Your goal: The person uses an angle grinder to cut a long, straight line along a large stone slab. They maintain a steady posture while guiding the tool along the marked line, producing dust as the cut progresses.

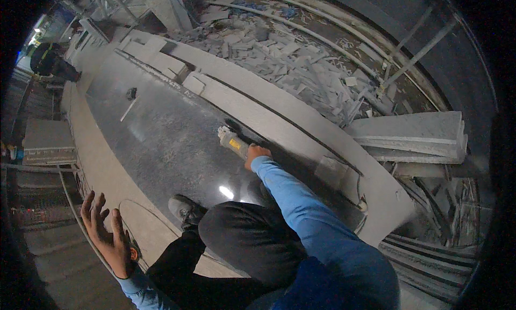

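Right hand [258,155] is gripping a grinder [235,143], probably, near right edge of dark slab [161,143]; left hand [105,232] is hovering spread, left of slab.

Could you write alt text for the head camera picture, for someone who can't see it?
A blue-sleeved right hand grips a grey power tool over a dark, shiny slab; the left hand is raised, open and empty. Broken grey pieces lie heaped beyond, with another person dimly visible at upper left.
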`<state>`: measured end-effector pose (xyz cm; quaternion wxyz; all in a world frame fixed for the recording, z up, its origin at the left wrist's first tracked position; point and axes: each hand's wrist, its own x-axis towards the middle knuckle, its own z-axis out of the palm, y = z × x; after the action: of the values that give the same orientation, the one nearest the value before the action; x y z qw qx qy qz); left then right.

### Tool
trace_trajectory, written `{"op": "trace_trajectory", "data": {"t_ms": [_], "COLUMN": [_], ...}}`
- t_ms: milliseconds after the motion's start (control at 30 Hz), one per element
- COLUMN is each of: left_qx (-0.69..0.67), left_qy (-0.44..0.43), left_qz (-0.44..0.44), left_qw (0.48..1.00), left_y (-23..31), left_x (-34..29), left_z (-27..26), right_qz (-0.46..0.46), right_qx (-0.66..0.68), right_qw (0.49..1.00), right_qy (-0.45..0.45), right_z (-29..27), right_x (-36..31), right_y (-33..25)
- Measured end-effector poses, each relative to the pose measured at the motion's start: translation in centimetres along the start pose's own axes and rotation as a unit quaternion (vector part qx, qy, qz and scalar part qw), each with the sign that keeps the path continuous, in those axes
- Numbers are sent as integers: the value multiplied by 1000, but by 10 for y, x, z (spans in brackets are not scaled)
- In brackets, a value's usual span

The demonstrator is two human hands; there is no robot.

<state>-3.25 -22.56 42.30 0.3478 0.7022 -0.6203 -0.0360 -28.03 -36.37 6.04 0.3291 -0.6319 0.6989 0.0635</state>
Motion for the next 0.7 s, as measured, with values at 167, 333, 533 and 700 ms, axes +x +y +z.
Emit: {"op": "trace_trajectory", "data": {"t_ms": [167, 333, 533, 700], "left_qx": [27, 41, 51, 25], "left_qy": [0, 0, -5, -7], "left_qz": [14, 15, 21, 5], "left_qw": [1000, 999, 998, 1000], "left_y": [-4, -4, -6, -6], "left_x": [-1, -2, -4, -7], "left_z": [-4, -6, -6, -8], "right_qz": [0, 11, -7, 2], "right_qx": [-4, -9, -20, -31], "right_qw": [1000, 1000, 1000, 999], "right_qy": [-13, -24, -21, 5], "right_z": [-6, -7, 3, 5], "right_x": [-11, -13, 0, 6], "right_y": [-2, -1, 1, -8]}}
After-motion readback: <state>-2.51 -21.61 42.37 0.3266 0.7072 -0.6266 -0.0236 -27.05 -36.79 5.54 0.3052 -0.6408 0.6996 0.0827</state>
